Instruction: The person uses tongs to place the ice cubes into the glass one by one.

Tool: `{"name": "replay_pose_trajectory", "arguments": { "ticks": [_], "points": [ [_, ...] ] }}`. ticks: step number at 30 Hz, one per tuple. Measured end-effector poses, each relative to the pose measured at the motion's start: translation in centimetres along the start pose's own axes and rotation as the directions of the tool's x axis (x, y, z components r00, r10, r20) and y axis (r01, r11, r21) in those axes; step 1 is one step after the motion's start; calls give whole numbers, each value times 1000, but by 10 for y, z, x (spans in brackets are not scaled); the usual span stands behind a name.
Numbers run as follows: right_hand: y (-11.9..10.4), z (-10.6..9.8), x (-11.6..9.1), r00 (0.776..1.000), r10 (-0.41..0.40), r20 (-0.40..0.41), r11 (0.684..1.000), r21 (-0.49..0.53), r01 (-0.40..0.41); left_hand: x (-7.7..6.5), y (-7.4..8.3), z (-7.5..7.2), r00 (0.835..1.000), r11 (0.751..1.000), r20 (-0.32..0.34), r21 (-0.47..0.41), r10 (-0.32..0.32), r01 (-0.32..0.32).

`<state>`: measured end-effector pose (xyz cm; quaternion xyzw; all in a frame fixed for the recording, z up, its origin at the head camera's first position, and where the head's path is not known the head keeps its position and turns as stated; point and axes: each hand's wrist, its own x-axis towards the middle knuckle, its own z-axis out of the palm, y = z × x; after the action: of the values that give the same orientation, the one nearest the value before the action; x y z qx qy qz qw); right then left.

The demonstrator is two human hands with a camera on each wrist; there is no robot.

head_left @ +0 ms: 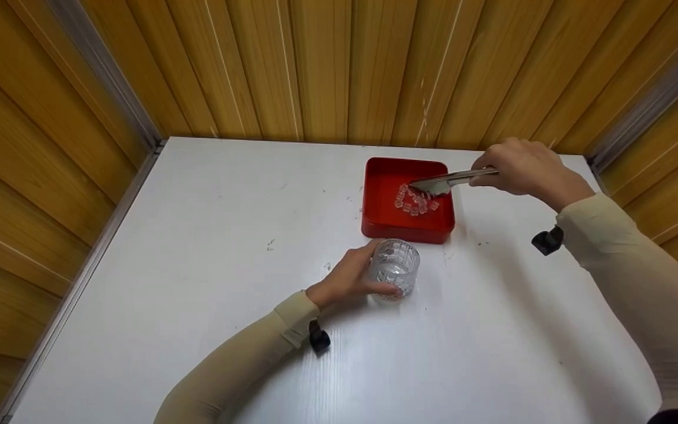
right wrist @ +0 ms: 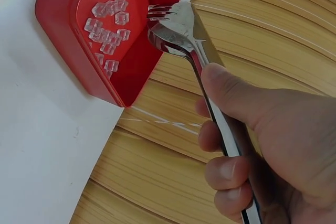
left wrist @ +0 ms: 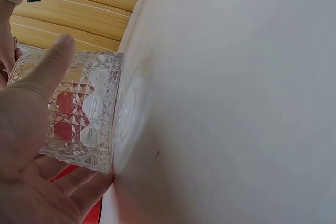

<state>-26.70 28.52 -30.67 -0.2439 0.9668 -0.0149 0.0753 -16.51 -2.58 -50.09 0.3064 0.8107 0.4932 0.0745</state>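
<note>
My right hand (head_left: 518, 168) grips a pair of metal tongs (right wrist: 223, 111), one end forked and the other spoon-shaped. Their tips are over the red square tin (head_left: 406, 232), above or among several small clear cubes (right wrist: 107, 35) lying in it. Whether a cube sits between the tips cannot be made out. In the left wrist view a cut-glass tumbler (left wrist: 86, 106) stands on the table, thumb along one side and fingers around the other; this is my left hand (head_left: 354, 277) holding it. No cubes can be seen inside the tumbler (head_left: 396, 268).
The tin and tumbler stand on a white table (head_left: 245, 206), the tin nearer the back edge and the tumbler just in front of it. Wood-patterned walls (head_left: 321, 70) rise behind and at both sides. Small dark marks speckle the tabletop.
</note>
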Motion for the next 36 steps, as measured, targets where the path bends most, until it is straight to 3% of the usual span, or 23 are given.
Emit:
{"name": "replay_pose_trajectory", "arguments": {
  "ticks": [22, 36],
  "points": [
    [9, 13, -22, 997, -30, -67, 996, 85, 36, 5, -5, 2, 1000, 1000, -15, -19, -2, 2],
    [-9, 13, -36, 998, -35, -58, 990, 137, 43, 8, -5, -1, 999, 1000, -22, -11, -25, 25]
  ]
}}
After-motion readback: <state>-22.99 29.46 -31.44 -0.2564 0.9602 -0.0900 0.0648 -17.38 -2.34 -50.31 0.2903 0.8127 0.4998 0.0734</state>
